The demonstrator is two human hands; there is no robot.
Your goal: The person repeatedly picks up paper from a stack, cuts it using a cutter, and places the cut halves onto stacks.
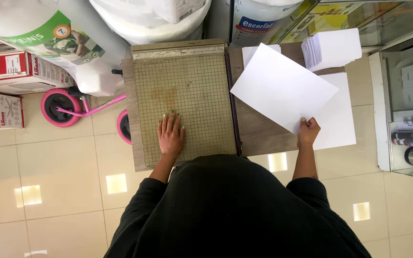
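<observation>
Two hands: both belonged to one person in a black top, seen from above.
Left hand (pixel 170 135): lay flat, palm down, on the paper cutter (pixel 182 102); its fingers were straight and close together, holding nothing.
Right hand (pixel 308 131): pinched the near corner of a white sheet (pixel 283 88) between thumb and fingers.
Sheet: plain, blank, white and rectangular; it was held turned at an angle, lifted above the wooden table (pixel 259 129), just right of the cutter.
Paper cutter: a greenish board with a fine printed grid, a ruler strip along its far edge and a dark blade arm (pixel 232 102) along its right edge; a brownish stain marked the middle.
Under the sheet: more white paper (pixel 342 122) lay flat on the table, partly covered by the held sheet.
Stack: a thick pile of smaller white cards (pixel 333 48) sat at the far right of the table.
Left of the table: a pink wheeled toy (pixel 72 107) stood on the glossy cream floor tiles, beside red and white boxes (pixel 17 71).
</observation>
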